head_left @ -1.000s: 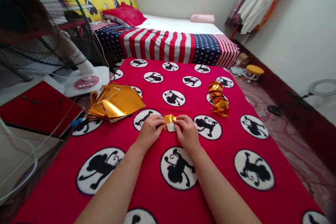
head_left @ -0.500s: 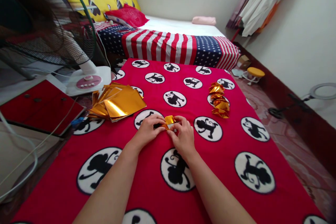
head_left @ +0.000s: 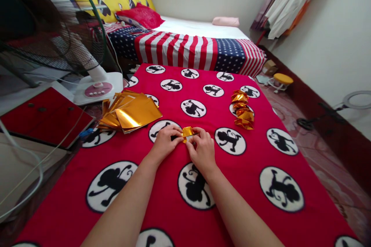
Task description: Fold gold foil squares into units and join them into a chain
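Observation:
Between my hands is a small piece of gold foil paper (head_left: pixel 187 131), partly folded, with a pale underside showing toward me. My left hand (head_left: pixel 167 140) pinches its left edge between thumb and fingers. At the other side my right hand (head_left: pixel 202 146) grips it, thumb at the near edge and fingers curled over the right end. The fingers hide both ends of the paper. Left of my hands lies a fanned stack of flat gold foil sheets (head_left: pixel 140 112). Over to the right, several folded gold foil pieces (head_left: pixel 243 112) sit in a row, nested against one another.
A red cloth (head_left: pixel 232 185) with monkey prints covers the surface under my hands. An electric fan (head_left: pixel 98 85) and a red panel (head_left: pixel 43 115) stand at the left. Beyond is a bed with a striped, starred cover (head_left: pixel 185 50); a yellow stool (head_left: pixel 282 80) is at the right.
My left thumb has shifted slightly at the paper's left edge, and my right thumb has moved a little. Both hands stay on the foil paper; the view has shifted slightly.

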{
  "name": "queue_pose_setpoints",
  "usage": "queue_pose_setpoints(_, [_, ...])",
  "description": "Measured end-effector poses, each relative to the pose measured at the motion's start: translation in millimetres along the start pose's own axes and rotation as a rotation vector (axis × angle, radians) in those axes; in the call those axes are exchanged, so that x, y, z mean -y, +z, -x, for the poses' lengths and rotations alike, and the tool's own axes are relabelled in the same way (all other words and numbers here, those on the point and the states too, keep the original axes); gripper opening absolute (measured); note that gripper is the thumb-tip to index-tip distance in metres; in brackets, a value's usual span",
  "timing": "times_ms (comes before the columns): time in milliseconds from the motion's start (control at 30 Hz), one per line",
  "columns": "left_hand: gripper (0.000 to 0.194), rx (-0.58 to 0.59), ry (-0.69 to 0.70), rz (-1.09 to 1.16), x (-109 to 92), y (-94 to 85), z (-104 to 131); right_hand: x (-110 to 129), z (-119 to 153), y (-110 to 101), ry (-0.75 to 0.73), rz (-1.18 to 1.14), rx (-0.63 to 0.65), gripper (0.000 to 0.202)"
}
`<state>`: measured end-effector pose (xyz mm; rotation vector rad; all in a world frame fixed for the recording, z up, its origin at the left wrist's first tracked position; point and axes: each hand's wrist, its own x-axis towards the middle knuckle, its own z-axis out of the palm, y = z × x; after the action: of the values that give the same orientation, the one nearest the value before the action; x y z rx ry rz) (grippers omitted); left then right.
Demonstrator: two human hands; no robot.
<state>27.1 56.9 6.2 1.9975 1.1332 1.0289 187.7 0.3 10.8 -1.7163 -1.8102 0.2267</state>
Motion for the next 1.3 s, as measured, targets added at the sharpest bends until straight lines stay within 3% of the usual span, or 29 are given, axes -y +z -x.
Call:
queue_pose_setpoints(700, [0.01, -0.046, -0.009, -0.101, -2.9, 9.0, 0.7, 0.6, 0.9, 1.1, -0.009, 0.045, 0.0, 0.014])
queue_pose_setpoints(933, [0.012, -0.068, 0.003, -0.08, -4.7, 8.6, 0.0, 2.3, 1.2, -0.4, -0.002, 0.036, 0.009, 0.005])
queue_pose_setpoints(1067, [0.01, -0.063, 0.014, -0.069, -3.4, 8.7, 0.1, 2.8, 1.4, -1.6, -0.012, 0.027, 0.008, 0.015])
queue_pose_setpoints(1300, [0.01, -0.02, 0.003, -0.082, -0.7, 4.6, 0.2, 2.2, 2.5, -1.0, -0.02, 0.026, 0.014, 0.009])
